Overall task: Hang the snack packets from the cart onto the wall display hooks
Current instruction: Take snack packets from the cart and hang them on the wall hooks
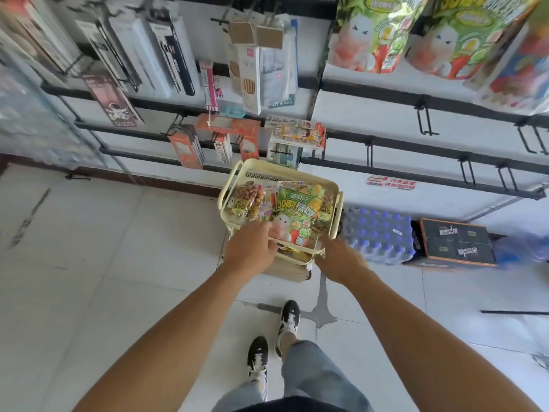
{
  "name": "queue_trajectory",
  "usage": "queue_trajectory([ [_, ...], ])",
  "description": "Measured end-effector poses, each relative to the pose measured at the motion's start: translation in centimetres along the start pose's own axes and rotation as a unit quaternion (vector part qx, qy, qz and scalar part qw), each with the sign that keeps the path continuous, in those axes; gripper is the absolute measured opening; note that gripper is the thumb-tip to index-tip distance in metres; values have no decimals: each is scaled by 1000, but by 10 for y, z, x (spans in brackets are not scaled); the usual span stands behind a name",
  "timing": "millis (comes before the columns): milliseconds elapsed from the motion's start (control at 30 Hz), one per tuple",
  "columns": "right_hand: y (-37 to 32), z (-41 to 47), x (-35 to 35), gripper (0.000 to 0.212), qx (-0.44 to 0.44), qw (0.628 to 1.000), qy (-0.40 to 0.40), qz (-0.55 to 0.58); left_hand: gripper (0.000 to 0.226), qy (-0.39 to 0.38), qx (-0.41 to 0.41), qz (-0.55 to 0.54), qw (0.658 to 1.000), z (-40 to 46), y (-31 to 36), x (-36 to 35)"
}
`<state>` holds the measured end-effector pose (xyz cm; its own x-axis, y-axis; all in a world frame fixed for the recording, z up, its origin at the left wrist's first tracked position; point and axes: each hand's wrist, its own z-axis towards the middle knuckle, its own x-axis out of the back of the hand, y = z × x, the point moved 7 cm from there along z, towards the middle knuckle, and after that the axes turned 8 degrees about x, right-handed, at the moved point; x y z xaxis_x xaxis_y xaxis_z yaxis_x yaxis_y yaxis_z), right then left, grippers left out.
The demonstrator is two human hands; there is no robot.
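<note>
A cream cart [339, 207] stands against the wall and holds several snack packets. On top lies a green gummy packet [297, 210], with nut packets [245, 200] beside it. My left hand [249, 246] grips the near left edge of the cart's top tray, next to the green packet. My right hand [338, 257] is at the tray's near right corner; its fingers are hidden, so its hold is unclear. Matching green packets [377, 31] hang on hooks at the upper right. Empty black hooks [424, 120] stick out from the rails below them.
Stationery packs [166, 55] hang on the left wall section. A shrink-wrapped pack of water bottles [377, 233] and a dark carton [457, 242] sit on the floor right of the cart. My feet [273, 340] stand on white floor tiles behind the cart.
</note>
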<state>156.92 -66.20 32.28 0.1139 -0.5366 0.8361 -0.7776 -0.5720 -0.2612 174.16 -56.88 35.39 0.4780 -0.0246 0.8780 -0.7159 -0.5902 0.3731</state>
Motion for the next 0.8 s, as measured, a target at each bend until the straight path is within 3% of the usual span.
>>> queue_trajectory([
  [400,47,108,-32,36,-66,978,3,198,38,-104,61,13,993,99,-8,-54],
  [800,97,195,-86,59,-175,922,-56,340,30,-141,66,-2,988,178,-12,-110],
])
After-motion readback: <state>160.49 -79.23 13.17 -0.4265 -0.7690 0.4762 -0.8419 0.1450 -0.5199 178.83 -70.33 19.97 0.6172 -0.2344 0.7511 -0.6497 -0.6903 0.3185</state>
